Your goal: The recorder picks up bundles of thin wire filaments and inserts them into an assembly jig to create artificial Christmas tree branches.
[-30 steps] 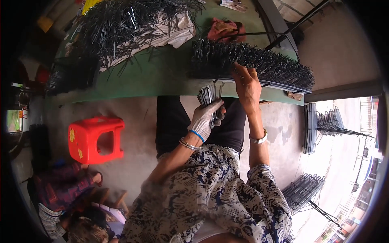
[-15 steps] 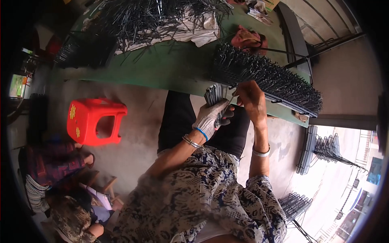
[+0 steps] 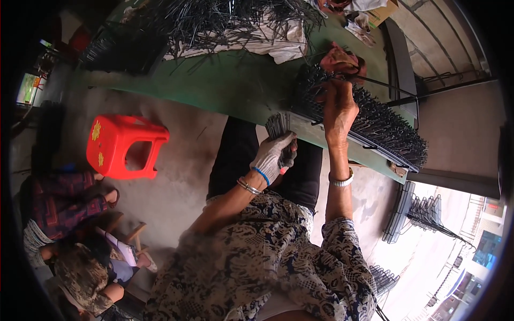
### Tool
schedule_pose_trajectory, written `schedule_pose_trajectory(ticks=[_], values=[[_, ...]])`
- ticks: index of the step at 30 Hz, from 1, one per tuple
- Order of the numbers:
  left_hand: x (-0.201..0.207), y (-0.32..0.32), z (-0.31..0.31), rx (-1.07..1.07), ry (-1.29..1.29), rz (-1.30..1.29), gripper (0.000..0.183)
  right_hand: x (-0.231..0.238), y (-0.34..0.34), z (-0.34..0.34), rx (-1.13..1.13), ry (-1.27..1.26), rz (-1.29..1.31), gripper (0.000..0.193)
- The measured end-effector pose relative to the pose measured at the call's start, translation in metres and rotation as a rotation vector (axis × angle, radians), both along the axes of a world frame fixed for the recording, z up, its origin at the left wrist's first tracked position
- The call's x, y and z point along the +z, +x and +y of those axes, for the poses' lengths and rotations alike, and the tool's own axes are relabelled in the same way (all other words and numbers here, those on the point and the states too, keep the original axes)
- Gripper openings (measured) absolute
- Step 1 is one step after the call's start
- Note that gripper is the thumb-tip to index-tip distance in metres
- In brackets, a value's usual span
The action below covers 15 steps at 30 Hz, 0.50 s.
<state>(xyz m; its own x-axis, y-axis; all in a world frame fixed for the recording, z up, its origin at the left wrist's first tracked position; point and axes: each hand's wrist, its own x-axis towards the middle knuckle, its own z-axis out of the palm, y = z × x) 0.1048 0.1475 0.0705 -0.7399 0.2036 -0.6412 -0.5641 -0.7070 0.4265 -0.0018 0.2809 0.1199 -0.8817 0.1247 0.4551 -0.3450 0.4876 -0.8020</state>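
My left hand [image 3: 274, 155], in a grey-white glove with dark fingertips, is closed around a bundle of thin dark metal rods [image 3: 278, 124] in front of the table edge. Bare and reaching forward, my right hand [image 3: 340, 109] is over the near left part of a long rack [image 3: 385, 124] packed with upright dark metal pieces. Its fingers are bent together at the tops of those pieces; whatever they pinch is too small to make out. A reddish-brown cloth [image 3: 342, 59] lies just beyond that hand.
The green table [image 3: 214, 91] carries a heap of loose dark rods [image 3: 214, 27] on a pale cloth [image 3: 286, 45]. A red plastic stool [image 3: 126, 147] stands on the floor at left. Another person [image 3: 80, 267] sits at lower left. Wire racks [image 3: 399, 214] stand at right.
My right hand has moved forward from beside the bundle to over the packed rack. My left hand still grips the bundle. The view has shifted slightly.
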Motion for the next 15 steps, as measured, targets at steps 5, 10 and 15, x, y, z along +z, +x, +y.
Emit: schedule_pose_trajectory(ticks=[5,10,15], values=[[0.01,-0.001,-0.004,-0.043,-0.058,-0.012,0.018,0.004,0.003,-0.003,0.01,-0.04,-0.069,0.008],[0.007,-0.002,-0.002,-0.06,-0.105,-0.01,0.024,-0.011,-0.007,0.003,0.063,-0.043,-0.064,0.008],[0.0,-0.001,0.0,-0.059,-0.094,0.008,0.024,-0.009,-0.016,0.0,0.05,0.061,-0.047,0.006]])
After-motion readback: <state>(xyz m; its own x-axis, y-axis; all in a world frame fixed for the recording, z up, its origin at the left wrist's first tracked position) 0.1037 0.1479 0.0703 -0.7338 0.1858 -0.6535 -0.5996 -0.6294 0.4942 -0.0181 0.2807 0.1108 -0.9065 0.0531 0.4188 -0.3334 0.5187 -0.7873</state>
